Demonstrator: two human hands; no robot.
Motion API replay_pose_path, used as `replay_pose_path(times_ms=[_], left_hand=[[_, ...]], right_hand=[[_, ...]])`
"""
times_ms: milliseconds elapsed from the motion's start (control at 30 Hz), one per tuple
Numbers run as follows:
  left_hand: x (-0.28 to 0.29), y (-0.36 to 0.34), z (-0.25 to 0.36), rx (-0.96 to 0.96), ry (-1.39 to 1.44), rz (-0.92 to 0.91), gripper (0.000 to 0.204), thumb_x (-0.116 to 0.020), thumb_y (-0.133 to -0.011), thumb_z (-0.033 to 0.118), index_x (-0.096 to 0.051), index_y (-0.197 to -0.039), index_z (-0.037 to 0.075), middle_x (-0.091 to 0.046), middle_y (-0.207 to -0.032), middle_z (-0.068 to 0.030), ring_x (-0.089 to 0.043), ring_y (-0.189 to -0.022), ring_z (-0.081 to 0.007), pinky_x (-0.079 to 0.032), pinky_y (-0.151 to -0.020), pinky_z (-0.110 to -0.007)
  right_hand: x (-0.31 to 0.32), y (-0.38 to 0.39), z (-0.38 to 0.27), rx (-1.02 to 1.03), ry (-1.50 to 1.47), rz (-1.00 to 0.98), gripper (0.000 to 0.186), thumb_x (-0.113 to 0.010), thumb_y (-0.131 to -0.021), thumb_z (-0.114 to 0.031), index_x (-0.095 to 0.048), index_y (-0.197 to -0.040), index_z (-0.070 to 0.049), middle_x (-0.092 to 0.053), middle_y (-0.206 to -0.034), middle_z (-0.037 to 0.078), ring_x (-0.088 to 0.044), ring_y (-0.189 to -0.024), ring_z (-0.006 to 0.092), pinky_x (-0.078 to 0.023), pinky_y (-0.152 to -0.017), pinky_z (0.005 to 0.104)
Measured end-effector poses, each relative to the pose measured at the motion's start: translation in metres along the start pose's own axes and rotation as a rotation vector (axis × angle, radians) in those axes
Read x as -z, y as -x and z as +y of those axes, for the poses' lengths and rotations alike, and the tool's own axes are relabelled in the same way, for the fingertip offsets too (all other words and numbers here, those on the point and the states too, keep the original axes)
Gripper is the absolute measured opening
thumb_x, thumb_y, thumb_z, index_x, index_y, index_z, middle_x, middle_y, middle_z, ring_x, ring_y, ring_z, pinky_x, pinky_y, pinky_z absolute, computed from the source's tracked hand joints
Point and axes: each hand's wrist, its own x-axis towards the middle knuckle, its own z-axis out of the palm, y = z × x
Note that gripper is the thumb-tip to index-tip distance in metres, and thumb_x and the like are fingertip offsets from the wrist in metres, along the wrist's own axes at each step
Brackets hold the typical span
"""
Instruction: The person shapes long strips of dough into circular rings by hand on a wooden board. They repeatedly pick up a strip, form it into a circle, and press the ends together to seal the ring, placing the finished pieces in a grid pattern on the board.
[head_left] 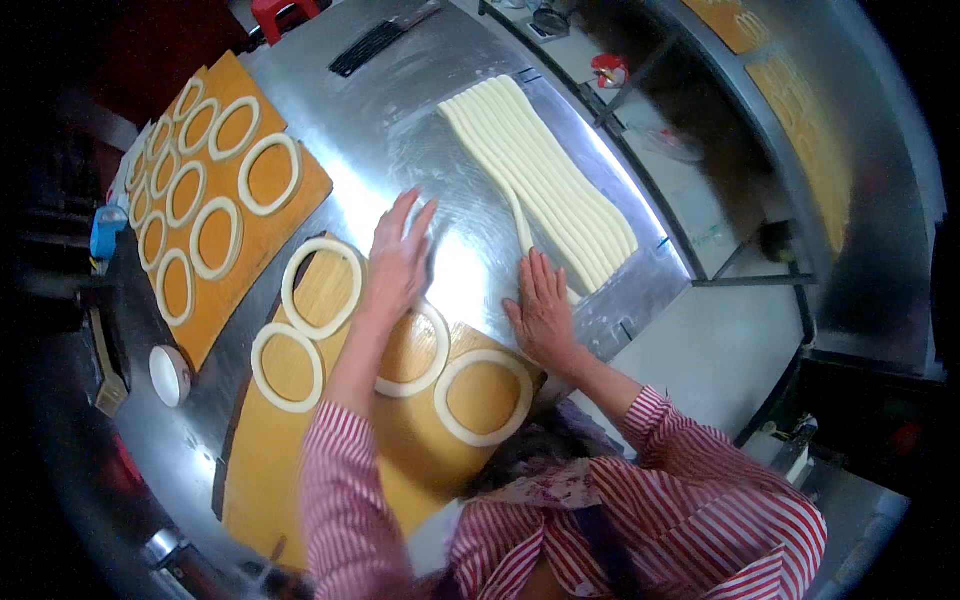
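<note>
In the middle of the frame both hands lie flat, fingers spread open, on the shiny steel table. The left hand holds nothing; its palm presses near the pale dough ring on the near brown wooden board. The right hand is also open and grips nothing, its fingertips touching the end of one long pale dough strip, which comes from the row of long dough strips in the upper centre. At the upper left, a second wooden board carries many more dough rings. A small white bowl stands at the left
</note>
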Motion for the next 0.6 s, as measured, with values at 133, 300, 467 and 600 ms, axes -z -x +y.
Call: replay_pose_path(times_ms=[133, 300, 467, 600], left_hand=[[-0.063, -0.091, -0.001, -0.140, -0.196, -0.130, 0.060, -0.047, -0.092, 0.000, -0.041, -0.150, 0.013, -0.037, -0.156, -0.0152, -0.034, -0.145, -0.0349, -0.027, -0.119, -0.051], [-0.091, -0.110, -0.027, -0.183, -0.327, -0.313, 0.060, -0.045, -0.091, 0.001, -0.041, -0.150, 0.014, -0.037, -0.157, -0.0110, -0.032, -0.147, -0.0302, -0.025, -0.121, -0.051], [-0.067, -0.093, -0.056, -0.100, -0.274, -0.437, 0.068, -0.053, -0.084, -0.004, -0.042, -0.149, 0.014, -0.041, -0.154, -0.0114, -0.037, -0.143, -0.0343, -0.029, -0.119, -0.051], [-0.062, -0.135, -0.048, -0.206, -0.359, -0.193, 0.061, -0.057, -0.080, -0.005, -0.052, -0.139, 0.010, -0.048, -0.147, -0.0109, -0.038, -0.142, -0.0323, -0.030, -0.119, -0.048]], right_hand=[[0.011, -0.043, 0.005, -0.023, -0.036, 0.089, 0.074, -0.059, -0.097, -0.031, -0.027, -0.151, 0.008, -0.021, -0.162, 0.023, -0.018, -0.151, 0.0369, -0.010, -0.122, 0.0558], [0.013, -0.057, -0.002, 0.104, 0.025, -0.110, 0.067, -0.059, -0.097, -0.029, -0.034, -0.149, 0.006, -0.026, -0.160, 0.021, -0.023, -0.149, 0.0328, -0.015, -0.122, 0.0522], [0.022, -0.050, 0.020, 0.116, -0.240, -0.024, 0.065, -0.069, -0.088, -0.017, -0.042, -0.143, 0.004, -0.039, -0.150, 0.021, -0.036, -0.140, 0.0351, -0.029, -0.116, 0.0468], [0.029, -0.032, 0.037, -0.016, -0.230, -0.021, 0.058, -0.075, -0.081, -0.016, -0.053, -0.133, 0.000, -0.053, -0.125, 0.015, -0.052, -0.116, 0.0304, -0.043, -0.100, 0.0435]])
